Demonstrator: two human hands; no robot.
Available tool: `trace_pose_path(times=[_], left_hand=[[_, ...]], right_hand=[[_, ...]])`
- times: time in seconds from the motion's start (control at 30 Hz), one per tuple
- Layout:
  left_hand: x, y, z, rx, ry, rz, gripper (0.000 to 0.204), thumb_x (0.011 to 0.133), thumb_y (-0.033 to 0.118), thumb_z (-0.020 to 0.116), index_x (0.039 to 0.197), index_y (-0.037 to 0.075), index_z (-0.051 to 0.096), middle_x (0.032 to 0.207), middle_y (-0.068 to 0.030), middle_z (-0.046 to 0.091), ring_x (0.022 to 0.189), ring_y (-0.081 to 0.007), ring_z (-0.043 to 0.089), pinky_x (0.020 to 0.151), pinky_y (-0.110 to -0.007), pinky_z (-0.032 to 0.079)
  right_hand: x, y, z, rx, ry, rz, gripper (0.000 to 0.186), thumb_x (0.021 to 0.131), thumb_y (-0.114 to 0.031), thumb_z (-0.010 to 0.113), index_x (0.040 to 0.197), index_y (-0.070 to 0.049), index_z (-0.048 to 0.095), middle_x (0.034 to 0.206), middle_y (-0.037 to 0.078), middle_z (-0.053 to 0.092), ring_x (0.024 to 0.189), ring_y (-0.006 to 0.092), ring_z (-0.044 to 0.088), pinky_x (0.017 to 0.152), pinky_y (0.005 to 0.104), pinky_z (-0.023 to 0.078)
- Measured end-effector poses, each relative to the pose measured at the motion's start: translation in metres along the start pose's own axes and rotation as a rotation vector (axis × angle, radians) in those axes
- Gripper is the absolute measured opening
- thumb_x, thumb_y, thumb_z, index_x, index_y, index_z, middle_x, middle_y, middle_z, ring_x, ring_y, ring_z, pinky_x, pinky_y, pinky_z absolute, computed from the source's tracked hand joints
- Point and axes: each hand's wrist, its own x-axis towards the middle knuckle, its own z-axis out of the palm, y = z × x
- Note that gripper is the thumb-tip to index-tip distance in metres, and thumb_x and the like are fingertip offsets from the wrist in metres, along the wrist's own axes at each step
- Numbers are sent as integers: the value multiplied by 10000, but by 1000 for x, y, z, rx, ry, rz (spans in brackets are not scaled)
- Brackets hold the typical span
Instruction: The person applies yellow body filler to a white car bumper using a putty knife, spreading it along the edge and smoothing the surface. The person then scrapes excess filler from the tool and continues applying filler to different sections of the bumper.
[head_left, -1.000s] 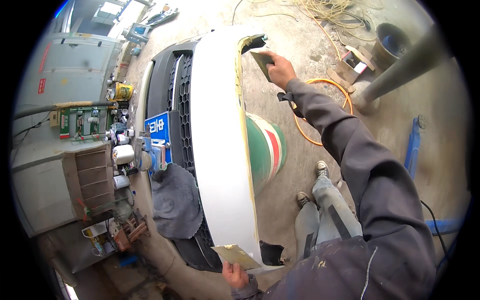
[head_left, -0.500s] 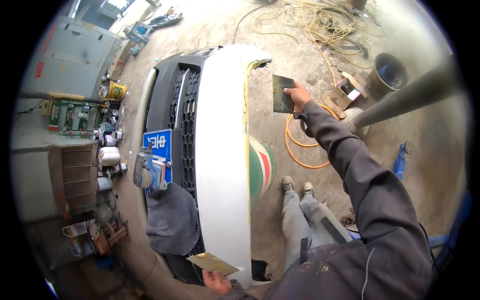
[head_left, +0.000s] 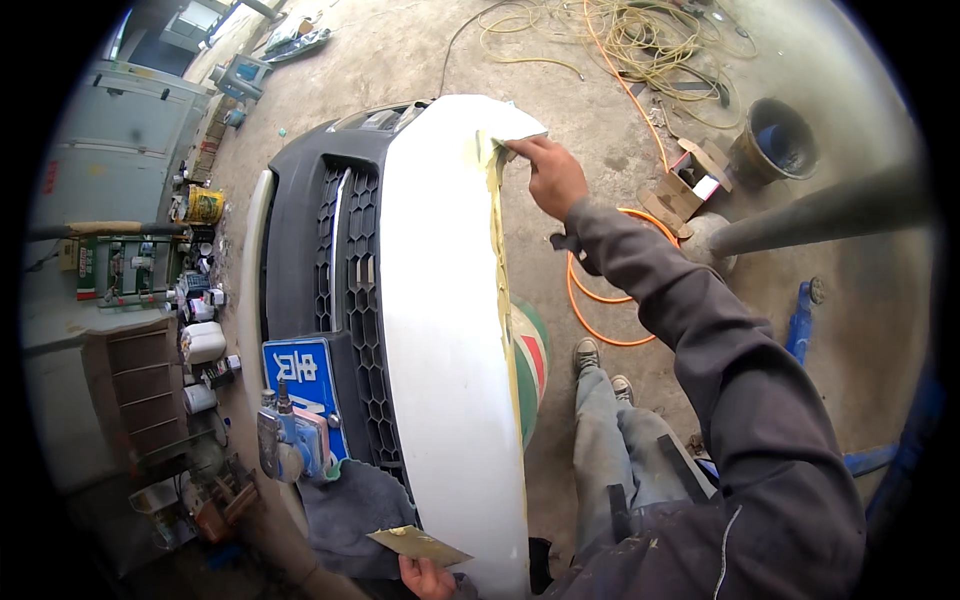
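At the far end of the smooth white bumper (head_left: 440, 330), our right hand (head_left: 553, 175) has its fingers pinching a flat spreader blade (head_left: 512, 132) against yellowish filler; our left hand (head_left: 428, 577) grips a thin putty-smeared board (head_left: 418, 545) near us.

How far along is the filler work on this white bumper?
Done: a yellowish filler strip already runs along the white bumper's edge. In hand: the right hand presses a spreader to the far corner, while the left hand holds a flat board with filler. Left: the strip looks rough and unsanded; the near end is hidden.
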Motion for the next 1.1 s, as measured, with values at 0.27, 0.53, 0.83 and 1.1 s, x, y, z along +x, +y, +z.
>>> trace_pose_path(times=[0.27,0.53,0.83,1.1], left_hand=[[3,14,-23,-25,90,-508,231,930,125,445,1159,107,468,800,-95,545,587,-140,481,519,-294,449],[8,24,-12,50,201,-331,142,808,24,517,909,-74,500,841,-207,514,629,-298,513,529,-405,427],[7,22,-12,781,-293,198,323,805,4,517,1108,-102,485,1101,-276,522,932,-375,556,777,-456,457],[1,14,16,39,-16,-39,410,877,47,481,1267,-66,427,1196,-165,548,1076,-246,541,958,-375,423]], right_hand=[[35,10,-23,37,-89,2,463,768,80,436,1150,-93,632,1061,169,626,958,343,602,836,392,476],[17,-10,-28,132,-142,-9,466,751,92,433,1131,-81,642,1119,154,614,1019,343,581,875,393,469],[-25,-40,-15,124,-63,-150,422,821,96,429,1155,-75,621,1087,147,613,965,340,602,827,367,483],[11,-8,-6,97,-33,-80,502,736,118,425,1144,-84,637,1062,142,626,927,335,600,830,368,482]])
